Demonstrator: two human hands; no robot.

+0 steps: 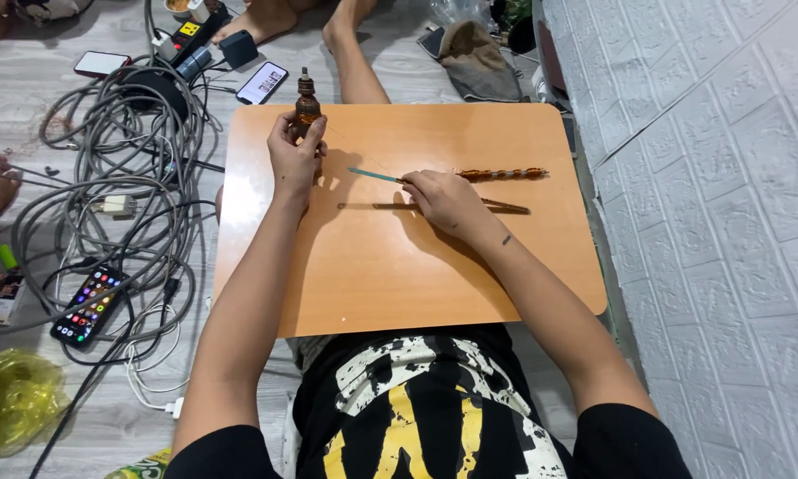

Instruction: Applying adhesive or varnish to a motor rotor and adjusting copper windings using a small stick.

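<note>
My left hand [294,155] holds a small stack of brown beads [307,99] upright near the far left of an orange board [381,275]. A thin thread runs from the stack toward my right hand [443,197]. That hand grips a thin teal needle-like tool [374,176] with its tip pointing left. Just beyond my right hand a strung row of brown beads [502,174] lies on the board. A thin dark stick [503,208] lies under my right hand.
A tangle of grey cables [124,168] and a power strip [190,34] lie on the floor at left. Two phones [88,306] [262,82] rest nearby. Another person's legs [350,53] sit beyond the board. A white brick-pattern wall [727,177] stands at right. A yellow bag [8,399] lies bottom left.
</note>
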